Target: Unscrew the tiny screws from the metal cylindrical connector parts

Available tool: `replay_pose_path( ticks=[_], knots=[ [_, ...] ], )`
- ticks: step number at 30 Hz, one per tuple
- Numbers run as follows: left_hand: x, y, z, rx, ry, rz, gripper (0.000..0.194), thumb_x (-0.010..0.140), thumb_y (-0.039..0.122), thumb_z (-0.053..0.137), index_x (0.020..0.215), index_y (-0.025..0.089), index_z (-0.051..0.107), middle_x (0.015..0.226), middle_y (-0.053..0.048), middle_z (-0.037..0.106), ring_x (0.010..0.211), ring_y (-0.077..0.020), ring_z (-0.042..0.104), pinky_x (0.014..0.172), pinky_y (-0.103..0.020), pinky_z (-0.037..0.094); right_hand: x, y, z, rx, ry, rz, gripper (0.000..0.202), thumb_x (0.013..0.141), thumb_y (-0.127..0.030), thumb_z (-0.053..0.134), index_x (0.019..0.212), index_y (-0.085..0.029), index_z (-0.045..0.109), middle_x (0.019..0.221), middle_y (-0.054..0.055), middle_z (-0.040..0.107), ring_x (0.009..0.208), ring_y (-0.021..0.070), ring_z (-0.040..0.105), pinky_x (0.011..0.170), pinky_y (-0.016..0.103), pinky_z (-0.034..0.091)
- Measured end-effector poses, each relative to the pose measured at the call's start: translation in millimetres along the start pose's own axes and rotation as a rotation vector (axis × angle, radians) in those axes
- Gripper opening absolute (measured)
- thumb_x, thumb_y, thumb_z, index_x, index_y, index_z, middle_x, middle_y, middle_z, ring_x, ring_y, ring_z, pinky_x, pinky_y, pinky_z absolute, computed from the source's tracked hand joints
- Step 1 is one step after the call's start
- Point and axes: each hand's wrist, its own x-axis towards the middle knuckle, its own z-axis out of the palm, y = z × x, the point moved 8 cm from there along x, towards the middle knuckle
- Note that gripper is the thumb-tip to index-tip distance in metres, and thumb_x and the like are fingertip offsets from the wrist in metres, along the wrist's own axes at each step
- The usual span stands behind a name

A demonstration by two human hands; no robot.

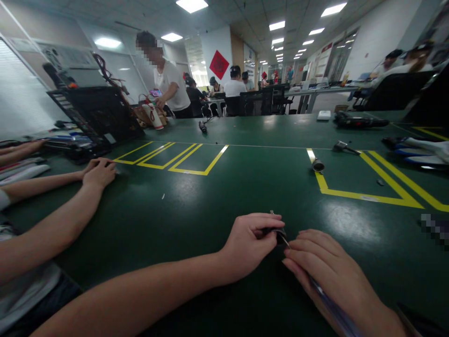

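My left hand (247,245) pinches a small dark part (279,231) just above the green table. A short thin metal bit sticks up behind its fingertips. My right hand (324,262) is closed around a slim tool (328,302) with a thin metal shaft and a long, translucent bluish handle that runs back under the palm. The shaft's tip meets the dark part, though my fingers hide the exact contact. Beyond my hands, a round metal collar (318,165) lies on yellow tape, and a small metal piece with a rod (345,148) rests farther back.
Another person's hands (100,171) rest on the green table (196,201) at left. A black open case (101,112) stands behind them. A dark power tool (359,120) and blue-and-white gloves (421,152) lie at right. Someone stands beyond the table (171,89).
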Motion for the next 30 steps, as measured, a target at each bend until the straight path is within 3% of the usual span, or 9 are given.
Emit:
replay_pose_path(
  ticks=[8,21,30],
  knots=[
    [-0.3,2.3,-2.2,0.010,0.026,0.014,0.023,0.071,0.008,0.055,0.085,0.016,0.072,0.099,-0.009,0.070,0.093,-0.0193,0.065,0.077,-0.028,0.056,-4.3,0.9,2.1,0.035,-0.015,0.036,0.015,0.089,-0.016,0.048,0.084,-0.020,0.062,0.078,0.003,0.069,0.076,0.0188,0.064,0.075,0.037,0.049],
    [0.1,-2.8,-1.8,-0.018,0.028,-0.019,0.021,0.071,0.006,0.055,0.084,0.013,0.070,0.100,-0.011,0.068,0.092,-0.0198,0.065,0.076,-0.029,0.055,-1.7,0.1,-0.8,0.086,-0.029,0.044,0.018,0.090,-0.014,0.045,0.081,-0.020,0.060,0.077,0.003,0.069,0.073,0.0175,0.062,0.073,0.035,0.047],
    [-0.1,-4.4,-1.2,-0.006,0.023,0.036,0.023,0.071,0.007,0.054,0.087,0.013,0.069,0.102,-0.011,0.067,0.093,-0.0204,0.065,0.076,-0.030,0.055,-6.1,4.2,5.2,0.069,-0.033,0.048,0.017,0.090,-0.017,0.047,0.080,-0.021,0.061,0.076,0.002,0.069,0.073,0.0177,0.062,0.075,0.035,0.045]
  ],
)
